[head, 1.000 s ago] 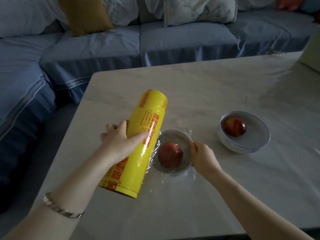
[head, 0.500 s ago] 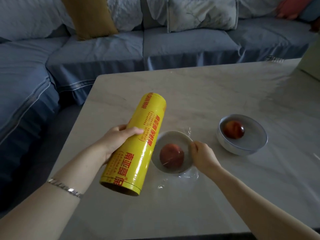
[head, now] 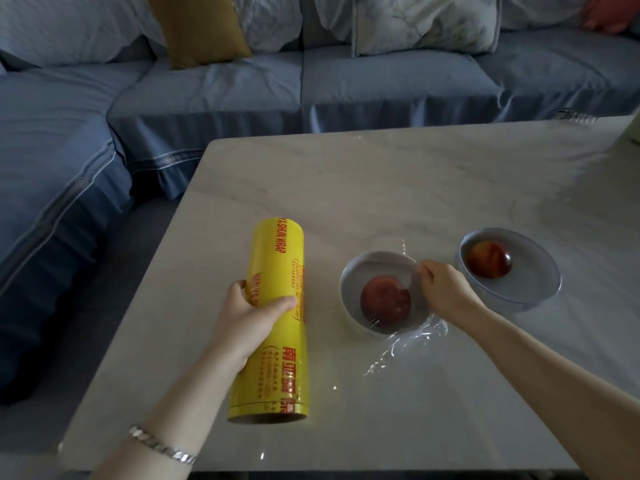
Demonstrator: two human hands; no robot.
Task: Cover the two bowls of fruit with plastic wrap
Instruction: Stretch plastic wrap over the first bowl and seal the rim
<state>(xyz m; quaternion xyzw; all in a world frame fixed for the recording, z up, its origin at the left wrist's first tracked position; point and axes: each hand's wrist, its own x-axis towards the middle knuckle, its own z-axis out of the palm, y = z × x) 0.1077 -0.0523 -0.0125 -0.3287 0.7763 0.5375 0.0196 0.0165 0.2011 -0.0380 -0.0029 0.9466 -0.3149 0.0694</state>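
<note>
Head view. Gripped in the left hand [head: 247, 318], thumb across the top and fingers curled underneath: the yellow roll of plastic wrap [head: 277, 258], pointed lengthwise away over the table [head: 381, 185], well left of both bowls (resting or lifted, could not tell). Wore a silver bracelet [head: 162, 448] on that wrist. Pinched in the right hand [head: 446, 289], fingers curled: clear film [head: 420, 336] at the right rim of the near bowl [head: 348, 289]. Inside that grey bowl, one red fruit [head: 385, 303], under film stretched across the mouth, crumpled surplus spread on the table at the near right. Just right of the hand, the far bowl [head: 540, 271], with a second red fruit [head: 489, 260] toward its left wall; covered or bare, could not tell. Behind the table, a blue sofa [head: 207, 98] with a mustard cushion [head: 197, 26].
</note>
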